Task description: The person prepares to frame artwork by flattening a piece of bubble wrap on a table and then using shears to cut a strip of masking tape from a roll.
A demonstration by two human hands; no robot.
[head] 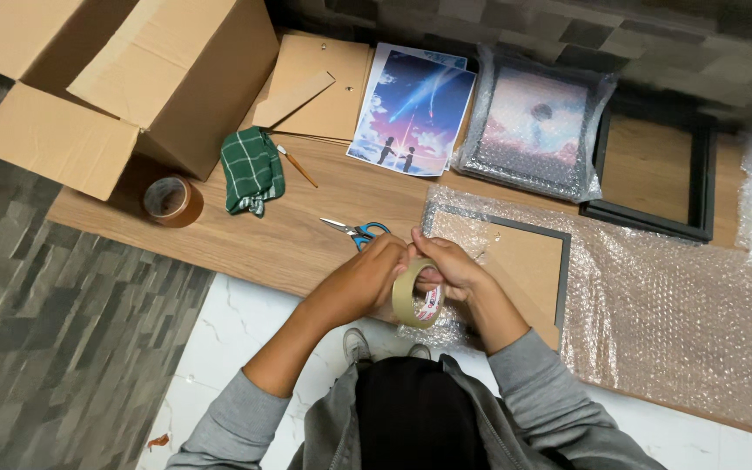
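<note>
Both of my hands meet on a cream roll of masking tape point(414, 296) above the near edge of a wooden board point(289, 235). My left hand point(365, 277) grips the roll from the left. From the right, my right hand point(450, 263) pinches the roll's top rim. Just behind the roll lies a dark picture frame point(528, 261), back side up, on a sheet of bubble wrap point(672, 305). Blue-handled scissors point(357, 231) lie on the board just left of my hands.
An open cardboard box point(124, 78) stands at the far left, with a brown tape roll point(170, 199), a green checked cloth point(252, 170) and a paintbrush point(296, 165) near it. Farther back lie a sky print point(412, 109), a bubble-wrapped picture point(533, 126) and an empty black frame point(654, 170).
</note>
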